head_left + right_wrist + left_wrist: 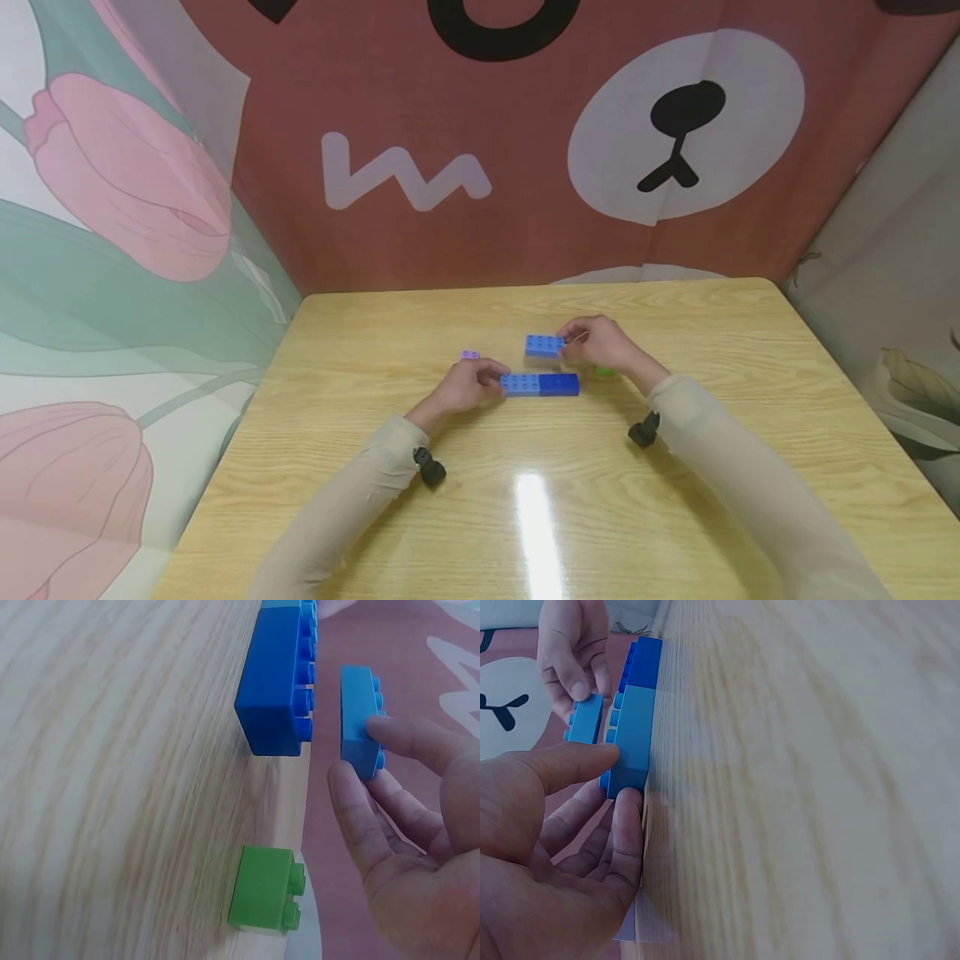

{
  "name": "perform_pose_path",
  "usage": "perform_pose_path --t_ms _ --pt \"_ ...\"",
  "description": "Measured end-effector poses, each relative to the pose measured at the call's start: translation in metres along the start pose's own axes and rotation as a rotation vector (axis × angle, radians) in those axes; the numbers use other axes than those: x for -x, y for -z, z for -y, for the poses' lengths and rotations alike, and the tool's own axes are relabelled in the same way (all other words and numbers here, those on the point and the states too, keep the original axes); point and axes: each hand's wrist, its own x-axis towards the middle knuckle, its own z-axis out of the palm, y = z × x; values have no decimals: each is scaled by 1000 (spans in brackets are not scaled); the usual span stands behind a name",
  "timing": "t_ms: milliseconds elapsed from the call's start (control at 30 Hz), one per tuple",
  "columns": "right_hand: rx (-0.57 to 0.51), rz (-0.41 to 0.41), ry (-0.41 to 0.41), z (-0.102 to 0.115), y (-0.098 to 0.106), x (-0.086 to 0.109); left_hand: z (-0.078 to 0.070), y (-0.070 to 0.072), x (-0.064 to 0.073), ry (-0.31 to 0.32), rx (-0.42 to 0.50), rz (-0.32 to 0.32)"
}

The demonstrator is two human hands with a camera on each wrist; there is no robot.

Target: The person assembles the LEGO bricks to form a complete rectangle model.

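Five bricks showed, four of them standing on the table (360,342) and one raised above it. The right hand (598,342) gripped the raised brick (542,344), a light blue one, by its right end, pinching it between thumb and fingers with the studs facing up. It hung beyond the row, clear of the table and apart from the other bricks.

The left hand (471,385) pinched the left end of the pale brick (520,384), also light blue, its thumb at the studded top and its fingers at the end. That brick stood on the table, end to end with the dark brick (558,384), the two making one straight row, studs up. The green brick (262,889) stood near the row's right end, apart from it, partly hidden by the right hand in the head view. The purple brick (469,355) sat just beyond the left hand, only partly visible.

Both arms wore beige sleeves (345,500), with a small black device (430,468) at each wrist. Behind the table hung a reddish-brown cloth (405,92) printed with an animal's muzzle; a pink tulip print (135,175) covered the left side. A bright reflection (537,533) streaked the near tabletop.
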Motion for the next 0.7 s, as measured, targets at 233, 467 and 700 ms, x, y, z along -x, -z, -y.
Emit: perform_pose_path --t_ms 233,467,700 --pt "3 1 22 1 2 9 -1 0 1 9 -5 0" --pt "-25 21 25 -1 3 15 -2 1 0 -4 0 -1" --pt "-30 28 45 -1 3 21 -2 1 0 -16 -2 -5"
